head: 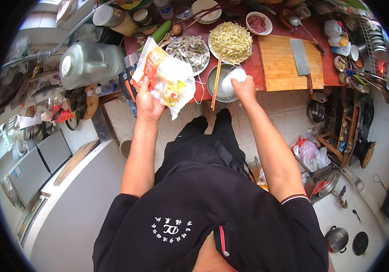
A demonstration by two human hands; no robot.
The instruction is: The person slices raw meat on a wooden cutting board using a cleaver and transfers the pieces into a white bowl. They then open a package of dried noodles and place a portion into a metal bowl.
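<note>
My left hand [148, 102] grips a printed plastic food packet [167, 80], white and orange with a food picture on it. A bundle of thin white dry noodles [232, 80] is in my right hand [244, 89], held over a metal bowl [214, 83]. A pair of wooden chopsticks [217, 81] leans across that bowl's rim, tips upward. Loose white strands hang between the packet and the table edge. Beyond the bowl sits a plate heaped with bean sprouts [231, 42]. Behind the packet, a plate of raw shrimp [188, 52] is partly covered.
A cleaver [301, 59] lies on a wooden cutting board [272, 64] to the right, its handle past the front edge. Farther back are a bowl of raw meat [257, 23], a ladle [294, 21] and a cucumber [161, 32]. A large clear plastic container [92, 64] stands left.
</note>
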